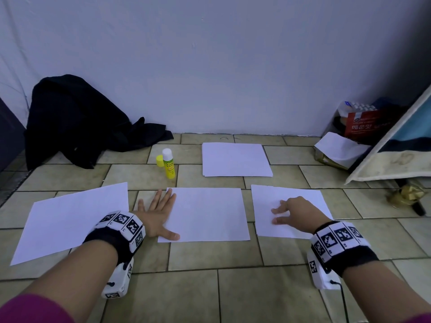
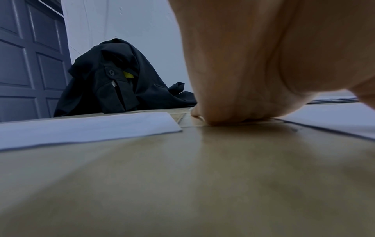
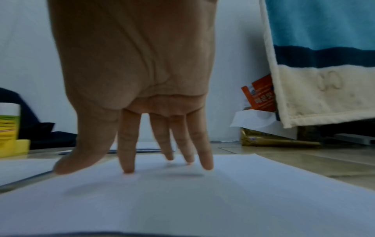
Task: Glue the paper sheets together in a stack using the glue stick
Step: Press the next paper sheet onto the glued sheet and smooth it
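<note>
Pressing spread fingertips (image 3: 129,168) on the right sheet (image 1: 300,199) while the left hand (image 1: 156,215) lies flat beside the middle sheet (image 1: 207,213), the right hand (image 1: 296,210) could skid it askew, and the uncapped glue stick (image 1: 168,163) beyond may dry.

Left hand (image 1: 155,214) flat, palm down, fingers spread toward 1 o'clock, thumb out toward 4 o'clock. Right hand (image 1: 294,212) arched — fingertips (image 3: 129,168) down, pointing toward 10 o'clock. Both forearms bare, wrists banded.
</note>
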Available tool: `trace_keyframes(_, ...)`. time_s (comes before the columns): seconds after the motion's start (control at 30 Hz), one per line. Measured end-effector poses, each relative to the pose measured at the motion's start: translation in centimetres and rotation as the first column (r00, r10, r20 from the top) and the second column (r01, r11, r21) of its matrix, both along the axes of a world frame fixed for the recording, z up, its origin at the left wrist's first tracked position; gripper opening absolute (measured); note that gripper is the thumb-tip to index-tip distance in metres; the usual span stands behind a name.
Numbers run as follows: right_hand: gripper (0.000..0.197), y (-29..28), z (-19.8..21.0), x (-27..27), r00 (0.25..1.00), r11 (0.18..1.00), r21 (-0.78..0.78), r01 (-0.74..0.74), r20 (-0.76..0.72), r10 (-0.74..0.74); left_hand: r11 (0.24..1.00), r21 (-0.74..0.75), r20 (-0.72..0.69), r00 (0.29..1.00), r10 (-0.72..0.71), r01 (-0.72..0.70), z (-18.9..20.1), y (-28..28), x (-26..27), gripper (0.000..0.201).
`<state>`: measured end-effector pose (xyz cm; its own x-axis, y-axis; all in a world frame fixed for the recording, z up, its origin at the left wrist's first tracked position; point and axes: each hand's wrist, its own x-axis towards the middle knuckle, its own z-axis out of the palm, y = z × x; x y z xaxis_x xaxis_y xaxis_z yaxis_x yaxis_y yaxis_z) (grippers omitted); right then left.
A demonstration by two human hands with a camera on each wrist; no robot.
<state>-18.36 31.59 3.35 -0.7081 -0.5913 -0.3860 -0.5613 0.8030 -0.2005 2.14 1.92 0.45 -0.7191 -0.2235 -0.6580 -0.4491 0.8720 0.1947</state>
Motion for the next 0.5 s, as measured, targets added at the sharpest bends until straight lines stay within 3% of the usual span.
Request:
trace_keyframes(0.1, 0.062, -0.4, -0.3, 1.5, 0.992, 0.998, 0.017, -0.054, -0.112, 0.055, 1.0, -0.006, 0.012, 1.0, 0.007, -0.007, 0.0, 0.1, -0.1, 0.121)
trace_keyframes(0.23, 0.067, -1.5, -1.5, 3.7, 0.994, 0.998, -0.034, -0.06, -0.093, 0.057, 1.0, -0.004, 0.008, 1.0, -0.003, 0.003, -0.4, -0.3, -0.1, 0.124)
trace_keyframes(0.37, 0.064, -2.4, -1.8, 3.9, 0.992, 1.0, 0.027, -0.014, -0.126, 0.017, 0.998, -0.009, 0.04, 0.997, -0.059, 0.06, -0.5, -0.7, -0.1, 0.16)
trace_keyframes(0.5, 0.063, -2.3, -1.4, 3.1, 0.992, 0.999, 0.03, 0.015, -0.126, -0.011, 0.999, -0.013, 0.023, 0.999, -0.043, 0.043, -0.6, -0.5, -0.1, 0.139)
